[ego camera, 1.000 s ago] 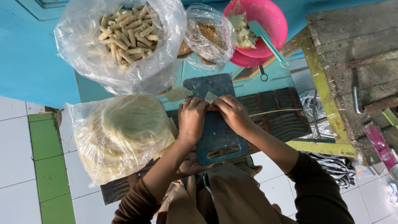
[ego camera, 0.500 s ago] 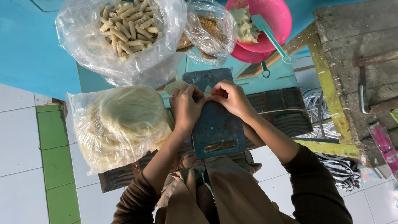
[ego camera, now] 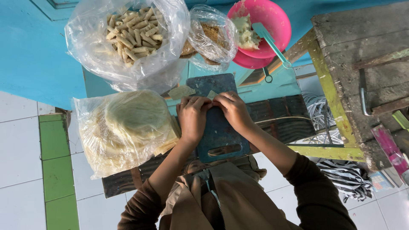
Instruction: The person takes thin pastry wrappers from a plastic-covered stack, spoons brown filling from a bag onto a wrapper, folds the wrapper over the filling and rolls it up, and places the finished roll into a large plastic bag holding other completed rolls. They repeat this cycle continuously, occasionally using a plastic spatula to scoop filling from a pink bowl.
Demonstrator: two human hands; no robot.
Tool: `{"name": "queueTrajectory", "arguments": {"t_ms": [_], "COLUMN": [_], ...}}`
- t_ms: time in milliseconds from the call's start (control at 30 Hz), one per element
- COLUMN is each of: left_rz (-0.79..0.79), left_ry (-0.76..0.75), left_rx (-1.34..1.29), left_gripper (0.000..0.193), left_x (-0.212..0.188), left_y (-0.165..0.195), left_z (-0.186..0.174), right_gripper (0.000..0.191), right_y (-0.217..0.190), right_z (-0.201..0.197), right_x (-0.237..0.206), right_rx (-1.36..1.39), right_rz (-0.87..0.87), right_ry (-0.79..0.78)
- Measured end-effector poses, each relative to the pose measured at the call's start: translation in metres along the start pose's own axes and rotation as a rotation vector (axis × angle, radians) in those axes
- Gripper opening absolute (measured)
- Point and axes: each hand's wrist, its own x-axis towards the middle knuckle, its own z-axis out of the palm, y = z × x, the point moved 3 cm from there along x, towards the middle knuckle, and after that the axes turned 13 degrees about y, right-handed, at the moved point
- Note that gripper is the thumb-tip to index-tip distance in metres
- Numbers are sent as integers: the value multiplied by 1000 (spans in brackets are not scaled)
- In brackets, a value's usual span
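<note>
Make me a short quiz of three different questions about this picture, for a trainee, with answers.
1. True or false: both hands rest on the dark blue rectangular plastic cutting board.
2. What fills the large clear plastic bag at top left? A) small pale rolls B) eggs
3. The teal spoon lies in the ____ round plastic bowl.

Key: 1 true: left hand and right hand meet there. 2 A. 3 pink.

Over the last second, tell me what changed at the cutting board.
Both hands, left hand and right hand, stayed pressed together over a small wrapper on the blue cutting board, fingers working it slightly; nothing was picked up or let go. The bag of rolls, bag of wrappers and pink bowl stayed put.
</note>
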Motion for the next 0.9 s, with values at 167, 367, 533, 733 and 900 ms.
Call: {"name": "queueTrajectory", "arguments": {"t_ms": [167,367,533,733,900], "left_rz": [-43,-49,-155,-189,-137], "left_ry": [-32,-85,-119,-141,-105], "left_rx": [136,185,140,82,13], "left_gripper": [9,14,15,17,19], "left_x": [25,28,35,43,42], "left_y": [-18,-33,-31,-30,-11], "left_z": [30,28,33,40,55], "right_gripper": [20,18,28,27,20], "right_y": [20,22,30,27,19], "right_z": [12,23,25,25,-10], "right_x": [27,52,77,77,45], "right_rx": [-28,71,185,130,55], "right_rz": [-2,234,425,429,53], "right_ry": [-53,-289,-408,-330,-57]}}
